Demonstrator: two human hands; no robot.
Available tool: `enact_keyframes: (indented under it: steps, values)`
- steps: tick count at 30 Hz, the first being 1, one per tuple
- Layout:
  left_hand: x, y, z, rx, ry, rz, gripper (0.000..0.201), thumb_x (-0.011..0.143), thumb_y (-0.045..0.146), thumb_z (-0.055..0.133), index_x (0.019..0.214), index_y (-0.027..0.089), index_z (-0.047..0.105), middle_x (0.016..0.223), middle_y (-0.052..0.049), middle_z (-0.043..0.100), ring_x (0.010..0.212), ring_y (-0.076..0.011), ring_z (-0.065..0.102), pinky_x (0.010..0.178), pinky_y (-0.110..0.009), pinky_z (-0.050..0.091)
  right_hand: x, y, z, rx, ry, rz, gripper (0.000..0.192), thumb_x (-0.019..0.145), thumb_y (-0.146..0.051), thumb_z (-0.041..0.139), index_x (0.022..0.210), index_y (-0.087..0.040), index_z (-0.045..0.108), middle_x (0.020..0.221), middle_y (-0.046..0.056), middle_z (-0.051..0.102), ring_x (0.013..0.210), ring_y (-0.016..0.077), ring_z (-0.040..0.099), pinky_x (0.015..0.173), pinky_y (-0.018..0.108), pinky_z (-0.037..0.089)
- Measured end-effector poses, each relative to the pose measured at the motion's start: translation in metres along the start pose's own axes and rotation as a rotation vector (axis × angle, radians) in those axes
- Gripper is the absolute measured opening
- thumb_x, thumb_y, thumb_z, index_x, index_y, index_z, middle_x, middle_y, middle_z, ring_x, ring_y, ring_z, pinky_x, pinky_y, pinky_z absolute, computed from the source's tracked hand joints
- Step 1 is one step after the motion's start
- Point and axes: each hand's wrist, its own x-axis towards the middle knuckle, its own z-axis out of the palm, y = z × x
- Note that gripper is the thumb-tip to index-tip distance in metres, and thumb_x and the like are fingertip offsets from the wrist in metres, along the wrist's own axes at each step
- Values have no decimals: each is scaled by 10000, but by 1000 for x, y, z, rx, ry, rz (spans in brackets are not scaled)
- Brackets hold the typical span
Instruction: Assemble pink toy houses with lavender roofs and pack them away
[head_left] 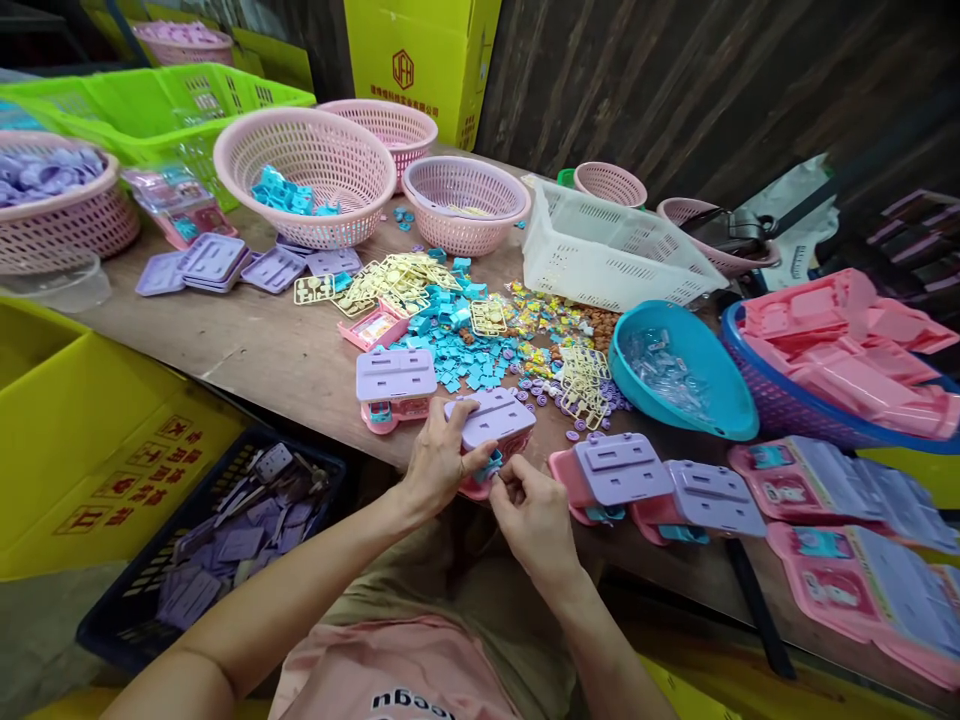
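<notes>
At the table's front edge my left hand [444, 452] grips a small toy house [496, 420] with a lilac roof and pink base. My right hand [534, 502] is pinched at a small blue part [491, 466] on the front of this toy; exactly what lies between its fingertips is mostly hidden. Left of the hands stands a similar toy house [396, 385]. Two more, a near one [624, 468] and a farther one [716, 497], sit to the right. Behind the toy lie loose turquoise pieces [469, 355] and cream part frames [401, 282].
Pink baskets [307, 135], a white crate [615, 240] and a turquoise bowl [682, 370] line the back. Pink parts fill a blue basket [840, 350] at right. Below left, a dark crate [120, 600] holds lilac pieces beside a yellow box [82, 450].
</notes>
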Motion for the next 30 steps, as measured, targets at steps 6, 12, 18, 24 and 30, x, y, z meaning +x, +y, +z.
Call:
enact_keyframes:
  steps: [6, 12, 18, 24, 30]
  values:
    - [3, -5, -5, -46, 1, 22, 553, 831, 616, 380, 1153, 179, 482, 1005, -65, 422, 912, -228, 522, 796, -391, 483, 2, 1, -1, 112, -41, 1, 199, 807, -203, 455, 607, -202, 456, 532, -29, 503, 478, 105, 457, 486, 219, 318]
    - [3, -36, -19, -15, -135, 239, 503, 825, 495, 515, 1219, 193, 439, 1198, -116, 387, 1102, -250, 487, 933, -403, 450, 36, 44, 4, 77, 64, 192, 194, 854, -233, 403, 755, -183, 562, 725, 32, 628, 681, 165, 578, 631, 257, 434]
    - [0, -45, -15, 280, -92, 324, 478, 864, 397, 497, 1319, 285, 407, 1422, -127, 300, 1130, -262, 534, 858, -370, 515, 77, 83, 35, -153, 187, 310, 179, 785, -110, 437, 885, -155, 578, 947, 124, 580, 789, 216, 581, 671, 315, 425]
    - [-4, -28, -45, 555, 193, 521, 395, 887, 323, 481, 1277, 254, 492, 1234, -125, 536, 915, -188, 623, 722, -257, 515, 68, 94, 48, -201, 98, 304, 130, 763, -93, 487, 765, -160, 599, 799, 89, 580, 628, 180, 557, 563, 284, 385]
    - [24, -59, -101, 541, 104, 258, 517, 824, 416, 539, 1302, 236, 463, 1362, -150, 363, 1229, -337, 384, 985, -525, 360, 35, 91, 41, -131, 25, 157, 210, 812, -120, 413, 772, -179, 611, 777, 65, 638, 733, 186, 587, 666, 280, 439]
